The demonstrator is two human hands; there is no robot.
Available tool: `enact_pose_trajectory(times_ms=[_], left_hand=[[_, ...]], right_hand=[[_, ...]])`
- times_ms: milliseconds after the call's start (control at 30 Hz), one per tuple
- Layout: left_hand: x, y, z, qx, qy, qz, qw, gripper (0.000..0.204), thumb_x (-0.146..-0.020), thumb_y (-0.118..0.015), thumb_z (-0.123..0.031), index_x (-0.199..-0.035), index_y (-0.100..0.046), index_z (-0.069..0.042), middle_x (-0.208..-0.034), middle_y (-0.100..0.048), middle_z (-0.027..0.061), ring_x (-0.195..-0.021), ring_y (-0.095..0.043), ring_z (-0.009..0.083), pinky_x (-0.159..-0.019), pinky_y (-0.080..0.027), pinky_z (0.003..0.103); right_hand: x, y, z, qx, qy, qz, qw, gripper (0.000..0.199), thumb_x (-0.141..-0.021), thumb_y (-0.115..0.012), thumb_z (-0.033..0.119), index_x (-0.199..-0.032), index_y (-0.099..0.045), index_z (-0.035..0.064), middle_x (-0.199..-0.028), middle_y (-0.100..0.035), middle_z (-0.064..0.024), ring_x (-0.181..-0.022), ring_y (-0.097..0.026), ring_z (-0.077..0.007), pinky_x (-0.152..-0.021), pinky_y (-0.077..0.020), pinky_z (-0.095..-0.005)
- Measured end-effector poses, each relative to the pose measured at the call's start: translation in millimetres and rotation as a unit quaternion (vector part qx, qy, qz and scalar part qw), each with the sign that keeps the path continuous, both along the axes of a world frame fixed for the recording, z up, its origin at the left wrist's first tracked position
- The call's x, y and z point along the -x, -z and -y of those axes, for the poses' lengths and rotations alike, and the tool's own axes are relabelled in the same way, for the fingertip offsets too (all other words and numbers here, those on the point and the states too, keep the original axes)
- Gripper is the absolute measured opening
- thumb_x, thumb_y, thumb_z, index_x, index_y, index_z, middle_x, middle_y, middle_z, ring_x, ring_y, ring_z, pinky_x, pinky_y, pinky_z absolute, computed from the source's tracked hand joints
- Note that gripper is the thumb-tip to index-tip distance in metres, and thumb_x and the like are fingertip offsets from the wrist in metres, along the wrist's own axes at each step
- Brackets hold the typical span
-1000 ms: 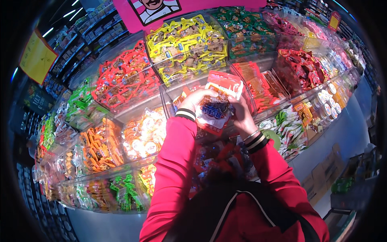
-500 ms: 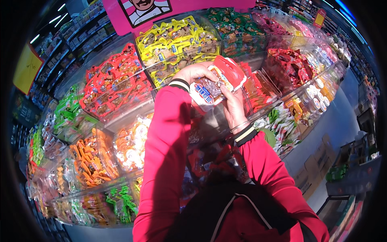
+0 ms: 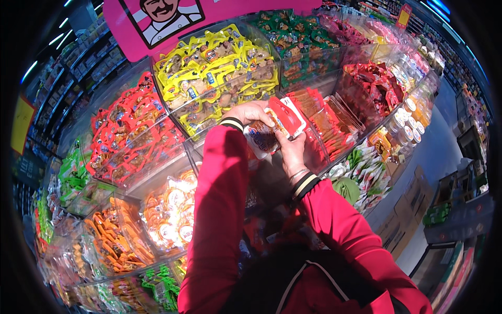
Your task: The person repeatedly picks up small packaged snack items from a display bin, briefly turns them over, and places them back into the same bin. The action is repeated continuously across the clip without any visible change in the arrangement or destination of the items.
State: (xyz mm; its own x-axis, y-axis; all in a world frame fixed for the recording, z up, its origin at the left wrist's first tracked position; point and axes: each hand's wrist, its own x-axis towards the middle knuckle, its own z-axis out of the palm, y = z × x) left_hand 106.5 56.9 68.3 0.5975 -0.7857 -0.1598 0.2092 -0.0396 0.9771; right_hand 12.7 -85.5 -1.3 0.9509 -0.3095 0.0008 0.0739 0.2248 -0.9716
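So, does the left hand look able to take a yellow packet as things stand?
Probably not: the left hand holds the red-and-white package together with the right hand. The yellow packets lie close beyond, behind a clear bin wall.

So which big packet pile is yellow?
The yellow pile just beyond the left hand; its neighbours differ in colour: the red pile on its left, the dark green pile on its right.

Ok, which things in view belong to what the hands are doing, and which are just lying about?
In use:
- left hand and right hand, both holding the packet
- red-and-white packet

Just lying about:
- yellow packets
- dark green packets
- orange packets
- white-lidded tubs
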Motion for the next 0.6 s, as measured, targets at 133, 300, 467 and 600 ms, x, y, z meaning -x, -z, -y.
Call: enact_pose_trajectory(times_ms=[133, 300, 467, 600], left_hand=[[-17, 11, -3, -0.099, 0.044, 0.119, 0.987, 0.065, -0.065, -0.064, 0.002, -0.126, -0.042, -0.003, -0.121, -0.053, 0.009, -0.112, -0.047, 0.0173, -0.097, -0.035, 0.031], [-19, 54, -5, -0.06, 0.034, -0.009, 0.998, 0.045, -0.062, -0.063, -0.002, -0.107, -0.056, -0.006, -0.098, -0.062, 0.0049, -0.091, -0.055, 0.0164, -0.081, -0.043, 0.031], [-10, 57, 17, -0.244, -0.064, -0.005, 0.968, 0.038, -0.061, -0.063, -0.008, -0.097, -0.056, -0.004, -0.079, -0.061, 0.0064, -0.07, -0.056, 0.0159, -0.063, -0.045, 0.028], [-2, 48, 14, -0.307, -0.064, -0.026, 0.949, 0.029, -0.059, -0.062, -0.015, -0.086, -0.057, -0.004, -0.069, -0.059, 0.004, -0.055, -0.052, 0.0139, -0.049, -0.041, 0.029]], right_hand=[[-10, 13, -2, -0.11, -0.127, -0.066, 0.984, 0.043, -0.082, -0.062, 0.013, -0.118, -0.04, 0.0082, -0.111, -0.051, -0.0064, -0.096, -0.052, -0.0168, -0.074, -0.0478, -0.0337], [5, -15, -7, -0.11, -0.153, -0.24, 0.952, 0.028, -0.088, -0.053, 0.025, -0.114, -0.046, 0.0165, -0.098, -0.058, -0.0013, -0.087, -0.056, -0.019, -0.071, -0.0454, -0.0463], [-17, 31, 10, -0.093, -0.222, -0.361, 0.901, 0.028, -0.091, -0.041, 0.033, -0.113, -0.048, 0.0165, -0.101, -0.058, -0.0033, -0.09, -0.056, -0.0209, -0.075, -0.0429, -0.0491], [-23, 27, 3, -0.065, -0.268, -0.387, 0.88, 0.032, -0.09, -0.038, 0.034, -0.114, -0.048, 0.0149, -0.106, -0.058, -0.0041, -0.094, -0.055, -0.0225, -0.079, -0.0419, -0.0517]])
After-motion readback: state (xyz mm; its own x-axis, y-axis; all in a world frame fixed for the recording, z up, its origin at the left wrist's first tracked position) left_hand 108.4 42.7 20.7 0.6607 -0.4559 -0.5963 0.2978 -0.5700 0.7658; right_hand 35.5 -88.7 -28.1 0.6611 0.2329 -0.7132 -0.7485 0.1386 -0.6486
